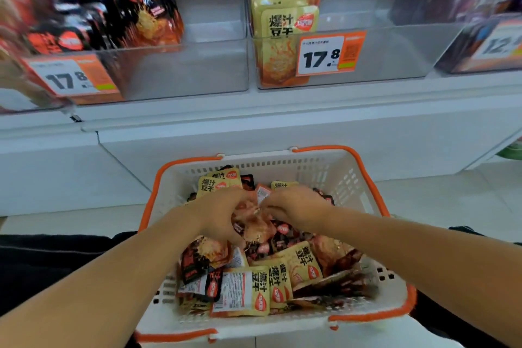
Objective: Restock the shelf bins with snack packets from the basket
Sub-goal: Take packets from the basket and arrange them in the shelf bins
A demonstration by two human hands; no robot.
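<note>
Both your hands were down in the basket (pixel 348 175), meeting mid-pile. Left hand (pixel 219 213) and right hand (pixel 293 206) each had fingers curled on the same clump of orange-red snack packets (pixel 254 227), about equally near it. Which fingers pinched what, I couldn't tell. The bins sat up and ahead of the hands: yellow bin (pixel 395 54) straight above, roughly a third full; red-black bin (pixel 175 65) up-left. Packets were flat, glossy, crinkly foil pouches, small rectangles lying at mixed angles, so no shared long axis. Basket was perforated white plastic with an orange rim.
</note>
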